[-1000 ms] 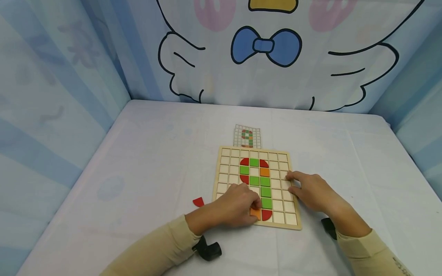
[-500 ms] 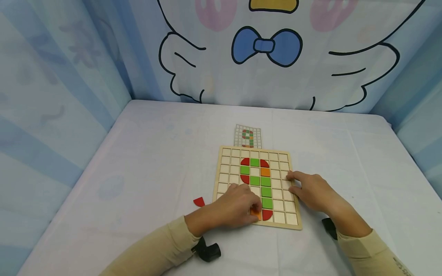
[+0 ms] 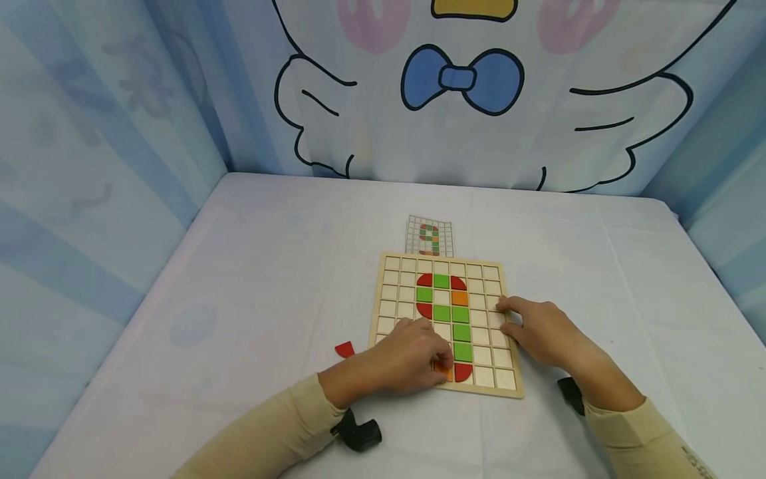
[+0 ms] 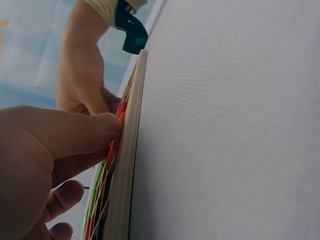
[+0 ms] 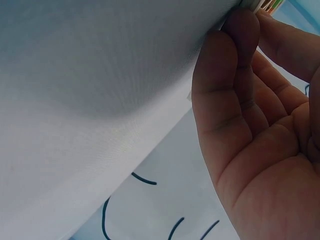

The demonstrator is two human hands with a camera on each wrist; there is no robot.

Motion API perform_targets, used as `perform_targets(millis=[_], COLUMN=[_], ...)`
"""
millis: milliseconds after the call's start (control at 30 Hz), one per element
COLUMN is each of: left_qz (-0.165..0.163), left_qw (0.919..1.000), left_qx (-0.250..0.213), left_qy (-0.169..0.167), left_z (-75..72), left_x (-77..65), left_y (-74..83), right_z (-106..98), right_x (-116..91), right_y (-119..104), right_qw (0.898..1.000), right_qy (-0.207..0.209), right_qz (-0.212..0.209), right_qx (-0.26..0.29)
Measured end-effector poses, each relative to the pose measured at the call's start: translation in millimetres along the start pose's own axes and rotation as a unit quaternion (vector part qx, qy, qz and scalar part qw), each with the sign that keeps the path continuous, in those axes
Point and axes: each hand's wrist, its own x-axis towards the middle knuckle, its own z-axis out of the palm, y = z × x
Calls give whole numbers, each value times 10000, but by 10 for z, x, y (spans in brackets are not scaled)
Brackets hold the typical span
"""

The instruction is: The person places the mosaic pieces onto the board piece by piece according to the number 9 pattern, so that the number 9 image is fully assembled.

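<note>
A wooden grid board (image 3: 486, 359) lies on the table, with red quarter-round, green square and orange square tiles in some cells. At its near edge my left hand (image 3: 407, 359) pinches an orange square tile (image 3: 445, 374) between thumb and fingers, down in the bottom row beside a red quarter-round tile (image 3: 463, 372). The left wrist view shows the left thumb (image 4: 107, 125) on the orange piece, low against the board. My right hand (image 3: 541, 332) holds the board's right edge; in the right wrist view its fingers (image 5: 220, 65) meet that edge, thumb on the other side.
Behind the board a small pattern card (image 3: 445, 239) lies partly covered by it. A loose red quarter-round tile (image 3: 344, 349) rests on the white tablecloth (image 3: 269, 266) left of the board. Black wrist-worn devices (image 3: 359, 436) hang under the forearms. A printed curtain (image 3: 461, 146) stands behind.
Both hands keep nearly the same place. The left fingers have shifted very slightly and cover a little more of the orange tile. The board and the other tiles stay put.
</note>
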Motion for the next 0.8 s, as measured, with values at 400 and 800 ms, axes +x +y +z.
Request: perform_targets(millis=[400, 800], left_qz=[-60, -103], left_qw=[9999, 9997], left_qx=[-146, -230], left_qy=[-12, -58], left_z=[21, 32], left_x=[21, 33], left_y=[-26, -24], right_z=[1, -5], right_x=[6, 5], right_y=[12, 4], right_qw=[10000, 10000], right_qy=[21, 12], right_qz=[-46, -39], right_qx=[-22, -19])
